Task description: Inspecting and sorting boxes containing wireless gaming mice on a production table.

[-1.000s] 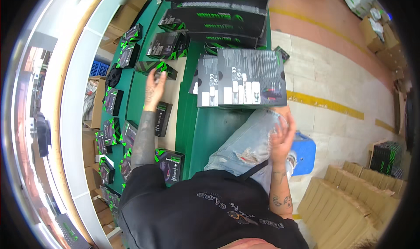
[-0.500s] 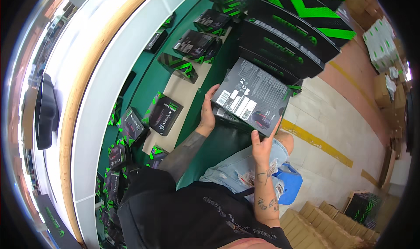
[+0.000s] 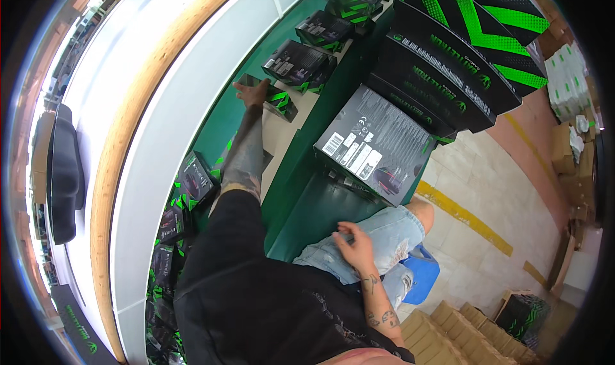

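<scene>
My left hand [image 3: 252,93] is stretched far out to the left, fingers and thumb around the end of a small black-and-green box [image 3: 282,103]. That box rests on the beige strip of the green bench. Above my lap, my right hand [image 3: 356,248] hangs loosely open with nothing in it. A larger black box [image 3: 378,141] lies in front of me, its printed back facing up, and no hand touches it. Something dark beneath it is mostly hidden. Behind it lean several big black boxes [image 3: 442,64] with green markings.
More small boxes [image 3: 298,64] line the bench strip beyond my left hand. A crowded group of boxes [image 3: 170,262] sits beside my left elbow. A wooden rail [image 3: 106,173] borders the bench. Brown cartons [image 3: 458,330] stand at the lower right, near a blue stool [image 3: 419,276].
Both hands have let go of the larger box, which now lies in front of me. My left hand has reached out to a small box; my right has drawn back toward my lap.
</scene>
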### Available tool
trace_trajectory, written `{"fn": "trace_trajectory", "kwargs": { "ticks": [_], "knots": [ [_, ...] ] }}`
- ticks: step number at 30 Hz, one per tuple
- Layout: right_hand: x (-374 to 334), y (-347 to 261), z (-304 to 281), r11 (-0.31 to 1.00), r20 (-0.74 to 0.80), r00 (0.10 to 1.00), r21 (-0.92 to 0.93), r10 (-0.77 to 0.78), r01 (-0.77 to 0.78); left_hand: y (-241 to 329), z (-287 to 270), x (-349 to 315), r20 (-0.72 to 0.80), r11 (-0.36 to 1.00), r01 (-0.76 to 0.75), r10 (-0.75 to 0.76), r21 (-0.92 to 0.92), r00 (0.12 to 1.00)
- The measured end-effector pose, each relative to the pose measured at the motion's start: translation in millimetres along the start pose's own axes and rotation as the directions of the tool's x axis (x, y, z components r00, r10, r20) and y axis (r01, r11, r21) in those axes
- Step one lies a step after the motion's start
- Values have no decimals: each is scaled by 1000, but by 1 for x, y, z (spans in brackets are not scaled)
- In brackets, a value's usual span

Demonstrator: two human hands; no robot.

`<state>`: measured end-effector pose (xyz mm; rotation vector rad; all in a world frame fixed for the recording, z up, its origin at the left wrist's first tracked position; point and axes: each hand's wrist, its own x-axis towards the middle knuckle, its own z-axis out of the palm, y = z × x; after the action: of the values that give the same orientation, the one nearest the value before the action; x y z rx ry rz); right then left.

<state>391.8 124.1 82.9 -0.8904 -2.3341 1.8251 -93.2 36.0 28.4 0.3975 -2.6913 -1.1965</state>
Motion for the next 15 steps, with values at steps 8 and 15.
{"fn": "trace_trajectory", "kwargs": {
  "ticks": [8,15],
  "knots": [
    [46,-21,56,930,492,871,318,2,-182,-60,-135,-38,443,499,261,289,-826,849],
    [81,-69,74,20,780,625,626,-32,-780,-39,-250,-177,669,739,-141,661,-658,341]
  ]
}}
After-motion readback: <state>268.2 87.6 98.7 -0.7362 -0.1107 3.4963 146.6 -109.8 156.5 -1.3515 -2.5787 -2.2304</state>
